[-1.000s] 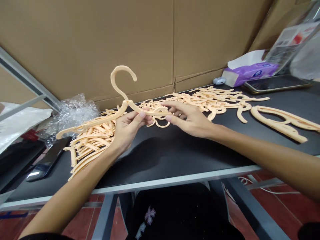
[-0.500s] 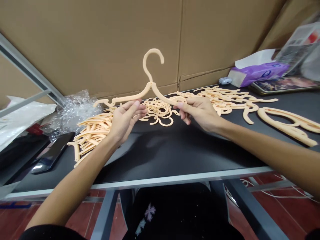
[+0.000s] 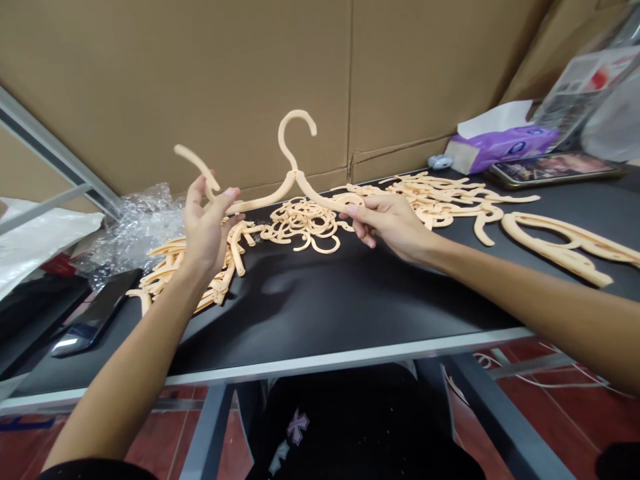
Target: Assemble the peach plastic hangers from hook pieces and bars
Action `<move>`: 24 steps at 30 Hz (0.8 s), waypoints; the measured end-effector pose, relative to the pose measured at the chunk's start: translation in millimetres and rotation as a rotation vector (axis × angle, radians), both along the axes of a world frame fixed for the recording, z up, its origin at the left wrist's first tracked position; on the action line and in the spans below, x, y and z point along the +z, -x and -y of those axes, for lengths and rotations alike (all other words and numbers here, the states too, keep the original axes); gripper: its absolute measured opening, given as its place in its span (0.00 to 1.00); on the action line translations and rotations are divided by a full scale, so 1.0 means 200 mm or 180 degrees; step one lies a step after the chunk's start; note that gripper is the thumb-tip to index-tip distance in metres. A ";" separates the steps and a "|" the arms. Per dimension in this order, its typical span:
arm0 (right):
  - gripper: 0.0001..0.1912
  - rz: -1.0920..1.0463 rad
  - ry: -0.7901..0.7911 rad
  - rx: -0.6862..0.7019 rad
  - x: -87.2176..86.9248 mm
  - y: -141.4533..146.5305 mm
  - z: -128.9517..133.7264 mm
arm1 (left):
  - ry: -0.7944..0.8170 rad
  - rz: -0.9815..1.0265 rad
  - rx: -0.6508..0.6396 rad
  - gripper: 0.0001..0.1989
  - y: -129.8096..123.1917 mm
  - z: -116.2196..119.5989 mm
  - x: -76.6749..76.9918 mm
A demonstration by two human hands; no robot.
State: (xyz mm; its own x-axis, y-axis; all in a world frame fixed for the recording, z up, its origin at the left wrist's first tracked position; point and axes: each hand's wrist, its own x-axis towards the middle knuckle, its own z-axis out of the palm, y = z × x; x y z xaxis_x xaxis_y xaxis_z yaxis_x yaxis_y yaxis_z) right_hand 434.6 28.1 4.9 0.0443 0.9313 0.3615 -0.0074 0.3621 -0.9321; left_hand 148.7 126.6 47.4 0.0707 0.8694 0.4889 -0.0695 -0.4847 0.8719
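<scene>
A cream folding clothes hanger (image 3: pixel 269 197) hangs upright between my two hands, its hook at the top. My right hand (image 3: pixel 393 223) pinches the hanger's right arm, which ends in a curled part at the fingers. My left hand (image 3: pixel 205 230) is closed around the outer part of the left arm. That outer piece now angles up above the fingers; the joint is partly hidden by the hand. Behind and below the hanger lies a heap of loose hooks (image 3: pixel 307 220). Beneath my left hand is a pile of cream arm pieces (image 3: pixel 167 267).
More cream pieces (image 3: pixel 450 193) are heaped at the back right, with a folded hanger (image 3: pixel 555 250) in front. A phone (image 3: pixel 560 168), a purple tissue pack (image 3: pixel 505 148), bubble wrap (image 3: pixel 145 220) and a dark glossy device (image 3: pixel 97 317) also lie on the black table (image 3: pixel 320 307).
My left hand has moved left along the hanger and closed on its outer arm piece, which has swung upward. My right hand keeps its hold. The view has shifted slightly.
</scene>
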 end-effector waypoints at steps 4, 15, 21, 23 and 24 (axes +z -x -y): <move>0.23 0.0026 0.0046 0.0057 0.01 0.00 0.01 | -0.0870 -0.1319 0.0107 0.14 -0.05 0.07 -0.02; 0.22 -0.0209 0.0021 0.0052 0.02 -0.01 0.00 | -0.0431 -0.0637 0.0228 0.23 -0.03 0.00 -0.03; 0.23 -0.0226 0.0154 -0.0014 0.04 0.00 0.01 | 0.0300 -0.0051 -0.0385 0.14 -0.04 0.02 -0.02; 0.22 -0.0225 0.0192 -0.0018 0.04 0.00 0.01 | 0.0417 0.0110 -0.0481 0.13 -0.05 0.03 -0.01; 0.21 -0.0216 0.0211 -0.0015 0.04 0.00 0.01 | 0.0487 0.0186 -0.0505 0.12 -0.05 0.04 -0.01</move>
